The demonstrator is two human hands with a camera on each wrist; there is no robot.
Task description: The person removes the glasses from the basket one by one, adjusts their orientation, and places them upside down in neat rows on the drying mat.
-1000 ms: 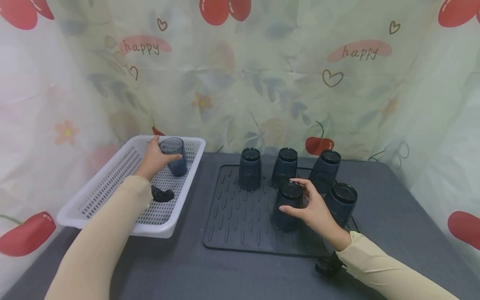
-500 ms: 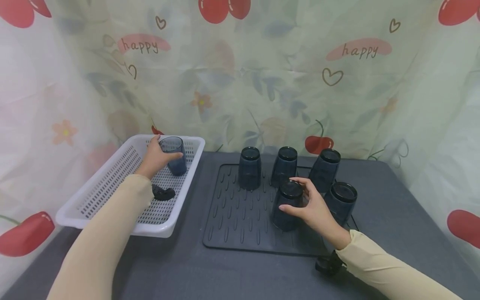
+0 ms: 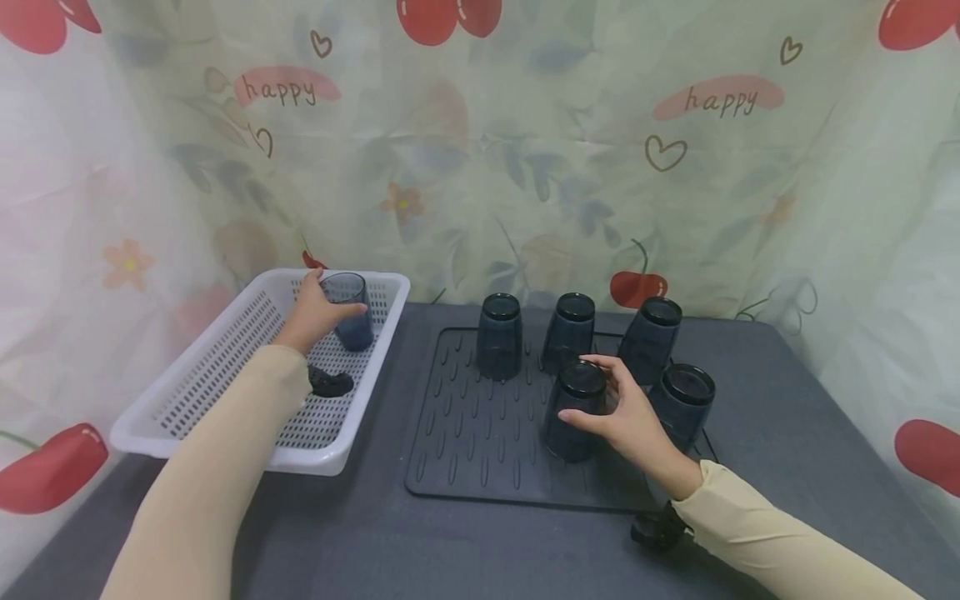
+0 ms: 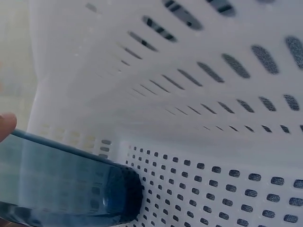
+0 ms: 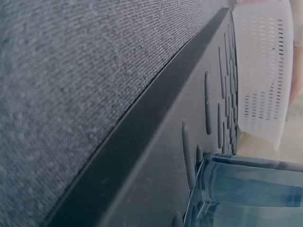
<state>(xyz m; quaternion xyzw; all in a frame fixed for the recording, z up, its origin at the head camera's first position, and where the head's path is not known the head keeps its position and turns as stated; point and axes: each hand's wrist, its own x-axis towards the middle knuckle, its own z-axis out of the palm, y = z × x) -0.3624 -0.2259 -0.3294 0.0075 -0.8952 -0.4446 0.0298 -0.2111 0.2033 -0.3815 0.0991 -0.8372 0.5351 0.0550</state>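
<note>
My left hand (image 3: 309,318) reaches into a white perforated basket (image 3: 315,460) and holds an upright blue-grey drinking glass (image 3: 356,332), thumb on the near side and fingers at the rim. In the left wrist view, that glass (image 4: 61,184) stands on the basket floor, with a fingertip (image 4: 5,125) at its rim. On the black ribbed drying mat (image 3: 465,450), my right hand (image 3: 633,425) grips an upside-down dark glass (image 3: 567,429) between thumb and fingers. The right wrist view shows this glass (image 5: 255,189) with its mouth on the mat; the hand itself is out of that view.
Several more upside-down glasses stand on the mat: back left (image 3: 499,342), back middle (image 3: 568,337), back right (image 3: 651,343), and one beside my right hand (image 3: 682,408). Grey cloth (image 3: 420,550) covers the table. A printed curtain (image 3: 480,183) hangs behind.
My left forearm has shifted slightly to the right, its hand staying at the glass in the basket. The right hand and the glasses on the mat keep their places.
</note>
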